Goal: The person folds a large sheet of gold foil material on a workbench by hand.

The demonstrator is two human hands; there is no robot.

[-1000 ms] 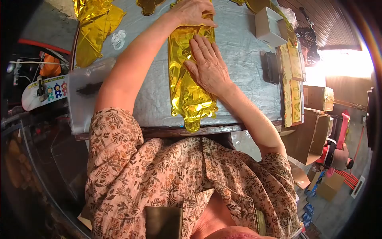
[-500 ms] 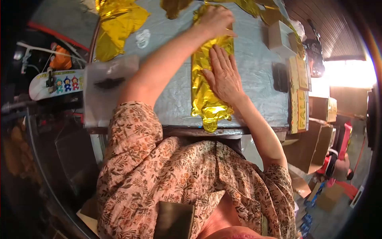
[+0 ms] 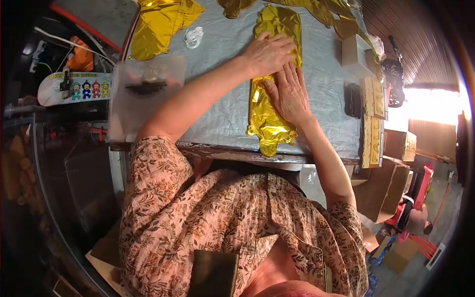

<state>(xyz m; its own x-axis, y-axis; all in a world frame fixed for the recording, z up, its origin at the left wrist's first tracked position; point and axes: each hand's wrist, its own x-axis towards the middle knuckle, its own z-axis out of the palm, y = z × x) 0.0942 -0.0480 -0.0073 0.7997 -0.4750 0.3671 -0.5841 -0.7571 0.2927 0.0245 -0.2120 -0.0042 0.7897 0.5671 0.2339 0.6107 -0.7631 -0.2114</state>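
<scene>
A folded, flat gold foil balloon (image 3: 275, 129) lies lengthwise on the grey-covered table, its narrow tab hanging at the front edge. My right hand (image 3: 291, 98) rests palm down on its middle, fingers stretched away from me and thumb out to the left. Just beyond, my left hand (image 3: 271, 55) lies across the foil with fingers extended to the right, close against the right fingertips. Both hands are open and press on the foil. The balloon's far end shows above the left hand.
More gold foil (image 3: 161, 27) lies at the back left, near a white cord coil (image 3: 193, 37). A clear plastic bag (image 3: 123, 114) sits at the front left. On the right are a white box (image 3: 352, 55), a dark object (image 3: 353, 100) and a yellow printed carton (image 3: 371, 126).
My left hand has come down from the balloon's far end toward my right hand and now lies flatter on the foil. My right hand stays on it. The view has shifted slightly.
</scene>
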